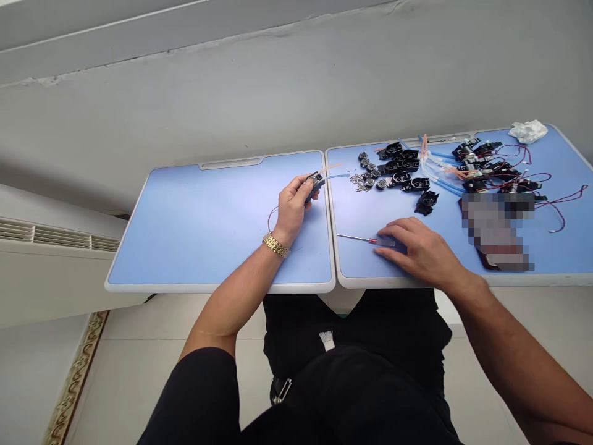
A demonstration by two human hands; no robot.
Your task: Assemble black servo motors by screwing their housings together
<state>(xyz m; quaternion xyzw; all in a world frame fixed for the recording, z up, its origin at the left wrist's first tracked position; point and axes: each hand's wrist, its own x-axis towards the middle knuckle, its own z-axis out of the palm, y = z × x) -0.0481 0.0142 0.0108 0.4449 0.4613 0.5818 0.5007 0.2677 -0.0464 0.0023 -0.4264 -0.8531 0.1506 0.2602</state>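
**Left hand [291, 207] grips black plastic housing [315, 181]; right hand [419, 248] rests flat**

Left hand: fingers curled closed around the housing, held near the seam of the two-panel blue table [185, 235], with blue tubing [336, 177] running from it. Right hand: open, palm down, fingers across the rear of a red-handled screwdriver [372, 240], not gripping it. Farther right: small screws [357, 180], more black housings [401, 164], wired motors [477, 162], a white cloth [528, 131].

The person's left hand [291, 209] is raised with the fingers curled closed and the thumb on top, the left forearm [236, 296] angled up from the lower left. The right hand [419, 250] lies palm down, fingers loosely spread, the right forearm [512, 346] reaching in from the lower right.
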